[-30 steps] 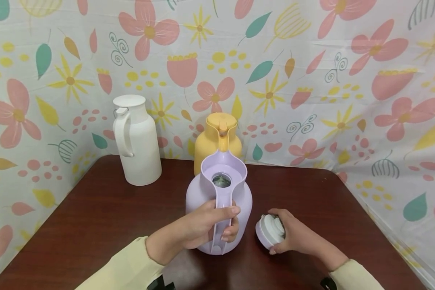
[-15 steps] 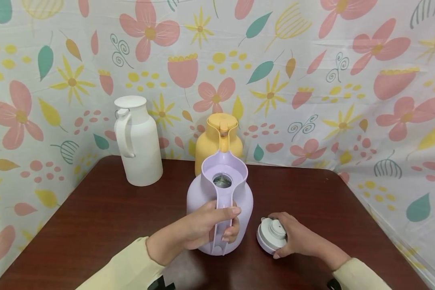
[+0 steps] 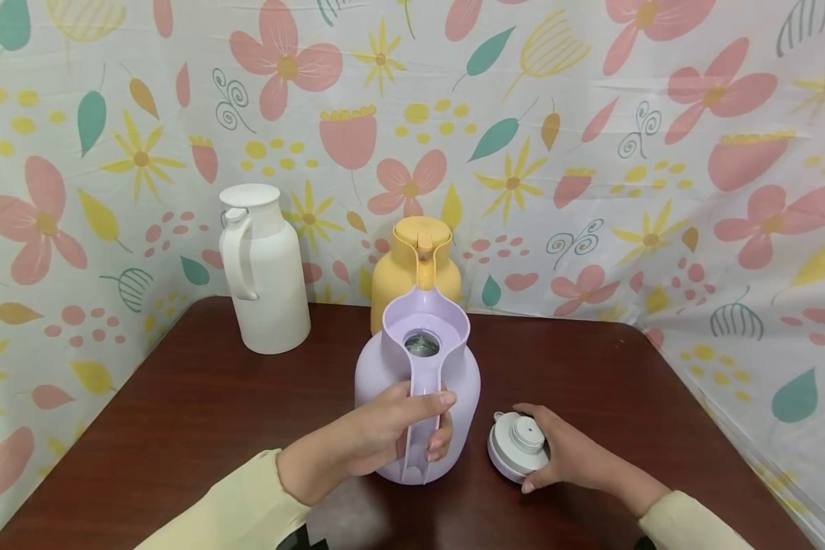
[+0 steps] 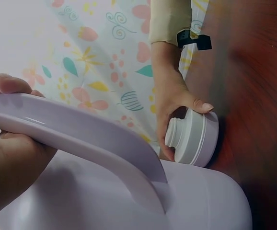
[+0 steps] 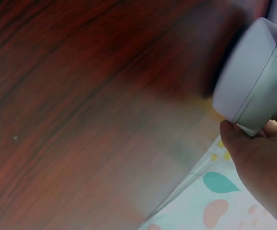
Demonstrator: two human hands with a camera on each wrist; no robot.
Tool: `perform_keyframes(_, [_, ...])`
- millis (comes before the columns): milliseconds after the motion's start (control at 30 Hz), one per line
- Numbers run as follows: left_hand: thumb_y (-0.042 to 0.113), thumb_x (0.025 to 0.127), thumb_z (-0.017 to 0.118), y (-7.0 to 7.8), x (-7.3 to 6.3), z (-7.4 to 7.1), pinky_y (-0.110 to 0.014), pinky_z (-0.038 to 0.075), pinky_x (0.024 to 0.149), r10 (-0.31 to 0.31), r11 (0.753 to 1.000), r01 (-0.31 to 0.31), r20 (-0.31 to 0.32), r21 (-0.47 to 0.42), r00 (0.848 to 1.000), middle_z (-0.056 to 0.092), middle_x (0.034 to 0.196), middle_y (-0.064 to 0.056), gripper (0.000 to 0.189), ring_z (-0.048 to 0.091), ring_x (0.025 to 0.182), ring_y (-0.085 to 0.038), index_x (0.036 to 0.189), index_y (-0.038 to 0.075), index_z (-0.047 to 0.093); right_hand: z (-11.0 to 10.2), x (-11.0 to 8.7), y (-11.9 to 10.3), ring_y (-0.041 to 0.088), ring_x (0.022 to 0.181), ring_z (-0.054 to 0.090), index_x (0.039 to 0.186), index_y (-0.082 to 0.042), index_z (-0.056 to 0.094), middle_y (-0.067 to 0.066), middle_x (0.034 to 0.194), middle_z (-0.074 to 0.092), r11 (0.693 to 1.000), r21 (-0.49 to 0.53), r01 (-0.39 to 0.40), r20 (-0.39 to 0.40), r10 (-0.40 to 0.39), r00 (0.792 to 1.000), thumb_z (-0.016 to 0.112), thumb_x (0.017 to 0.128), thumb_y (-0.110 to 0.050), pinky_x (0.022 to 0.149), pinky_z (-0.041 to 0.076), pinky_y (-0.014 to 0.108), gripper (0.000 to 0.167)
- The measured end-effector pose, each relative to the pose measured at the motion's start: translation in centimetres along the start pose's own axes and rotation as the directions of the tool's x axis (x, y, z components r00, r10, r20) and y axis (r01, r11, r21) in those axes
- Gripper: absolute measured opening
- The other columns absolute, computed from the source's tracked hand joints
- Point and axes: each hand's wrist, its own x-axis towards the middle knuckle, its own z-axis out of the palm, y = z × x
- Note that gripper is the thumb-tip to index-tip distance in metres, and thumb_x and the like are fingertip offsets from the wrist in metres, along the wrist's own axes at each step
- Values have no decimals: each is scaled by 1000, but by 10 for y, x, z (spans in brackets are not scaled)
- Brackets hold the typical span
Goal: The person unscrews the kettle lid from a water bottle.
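A lilac thermos jug (image 3: pixel 374 374) stands upright on the table, its round mouth uncovered. My left hand (image 3: pixel 378 428) grips the jug's handle (image 4: pixel 95 148), fingers wrapped round it and thumb across the front. To the right of the jug is its lid (image 3: pixel 512 451), lilac below and white above, lying upside down with the threaded plug facing up. My right hand (image 3: pixel 571 458) holds this lid by its rim between thumb and fingers. In the right wrist view the lid (image 5: pixel 248 72) is at or just above the tabletop; I cannot tell which.
A white thermos jug (image 3: pixel 271 283) stands at the back left of the dark wooden table (image 3: pixel 247 412). Directly behind the lilac jug is a yellow thermos jug (image 3: pixel 392 279). Floral cloth (image 3: pixel 522 252) hangs close behind the table and along its sides.
My right hand has turned the lid so its plug points upward and lowered it slightly toward the table. The left hand and the lilac jug have stayed in place.
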Motion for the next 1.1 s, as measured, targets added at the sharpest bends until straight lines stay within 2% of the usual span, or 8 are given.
perform_keyframes(267, [29,104,45,1,-2,5,-23,46,69,-11,1000,12,-81,16,997,55,63,10,32,53,63,-8,78,12,52,-2,-3,5,5,117,48,145,1,42,17,139,52,999,35,27,13,-27,1000,96,65,-39,95,44,16,105])
perform_keyframes(400, [33,105,44,-1,-7,10,-23,48,72,-24,998,32,-150,49,988,57,63,9,33,55,64,-8,81,11,52,-2,-5,7,7,118,50,148,1,41,18,140,53,999,46,5,29,-6,1000,95,66,-39,94,44,16,106])
perform_keyframes(533, [35,106,46,-8,-14,11,-24,48,77,-1,991,26,-193,130,981,60,68,6,44,57,69,-8,88,-5,51,2,-6,17,15,119,53,148,2,41,21,139,54,998,62,28,14,-29,999,95,67,-36,93,44,14,104])
perform_keyframes(567, [34,106,46,-10,-16,11,-24,48,78,20,987,10,-189,158,982,61,69,-1,46,58,71,-8,91,-9,50,5,-6,24,14,118,53,149,2,40,21,139,54,996,67,65,0,-65,998,93,70,-33,92,43,13,101])
perform_keyframes(767, [33,108,47,-25,-30,7,-21,50,88,190,926,-143,-104,350,976,59,96,-39,46,61,89,-1,105,-12,53,5,-10,24,18,121,55,149,2,40,20,140,55,998,34,52,-3,-52,999,91,72,-36,94,45,14,100])
perform_keyframes(900, [27,110,44,-32,-35,10,-21,50,93,268,887,-214,-79,410,960,61,99,-35,38,61,96,1,114,-10,53,-2,-13,12,15,125,54,150,1,41,20,144,54,1000,6,-17,24,17,1000,92,70,-39,97,47,19,104])
perform_keyframes(1000, [22,110,42,-36,-36,12,-21,50,90,301,862,-235,-80,449,950,61,96,-30,32,59,94,-1,119,-7,52,-4,-15,11,8,125,52,150,-1,43,18,144,56,1000,-5,-9,14,9,1000,92,70,-39,98,47,19,101])
perform_keyframes(1100, [19,110,40,-40,-35,13,-22,50,86,328,838,-252,-77,485,942,58,91,-27,27,56,89,-2,112,-6,51,-6,-15,13,2,124,51,150,-3,45,16,142,58,1000,-6,1,5,-1,1000,93,70,-39,97,46,17,100])
